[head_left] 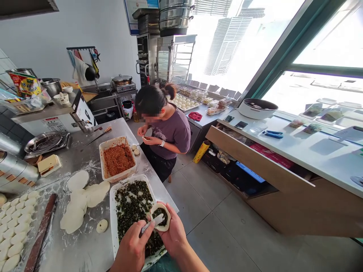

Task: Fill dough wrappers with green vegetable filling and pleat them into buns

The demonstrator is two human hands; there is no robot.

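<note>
My left hand (132, 241) grips a small spreading spatula (151, 223), its pale blade pressed into dark green filling (160, 214). That filling sits in a round dough wrapper (167, 225), cupped by the curled fingers of my right hand (174, 234). Both hands are over the near right edge of a white tub (114, 223) of chopped greens (133, 204). Beyond it stands another tub (102, 169) of reddish-brown filling (118, 158) with a utensil stuck in it. A small dough piece (102, 226) lies left of the greens tub.
Flat dough rounds (73, 213), a dark rolling pin (42, 230) and rows of dough pieces (17, 226) occupy the floured steel table (82, 253). A knife (98, 136) lies farther back. Across the table's far corner, a co-worker (172, 128) holds a filled wrapper. An open drawer (261, 156) juts out at right.
</note>
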